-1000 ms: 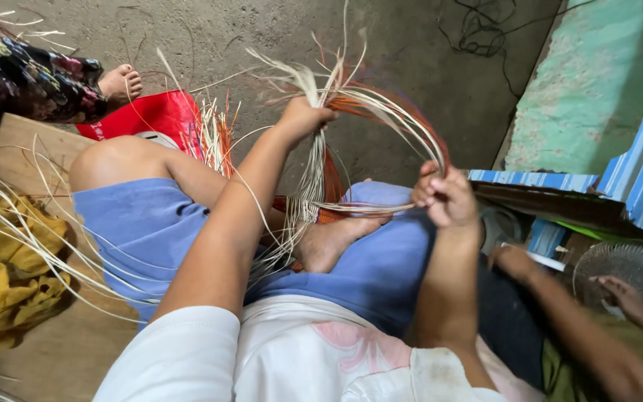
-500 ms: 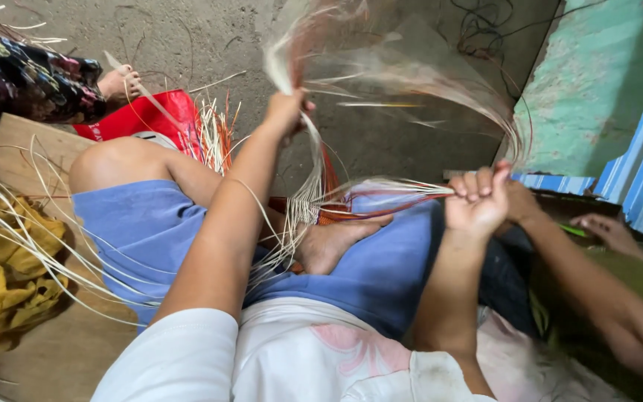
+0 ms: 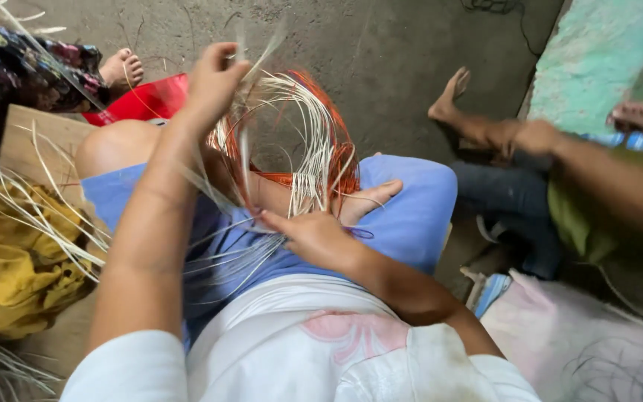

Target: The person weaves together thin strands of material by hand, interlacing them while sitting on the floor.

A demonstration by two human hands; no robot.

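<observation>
Red plastic basin (image 3: pixel 146 100) on floor behind raised knee, contents hidden. No packages or labels visible. Half-woven basket frame (image 3: pixel 299 138) of orange and pale cane stands on lap, over blue shorts (image 3: pixel 411 205). Left hand (image 3: pixel 213 78) raised above frame's left rim, fingers pinched shut on pale strands (image 3: pixel 243 156) pulled upward. Right hand (image 3: pixel 310 234) low at frame base, fingers curled; whether it clamps strands cannot tell. Loose cane strips (image 3: pixel 35 216) over yellow cloth (image 3: pixel 16 268) at left. Another person's arm (image 3: pixel 604 167) far right, apart.
</observation>
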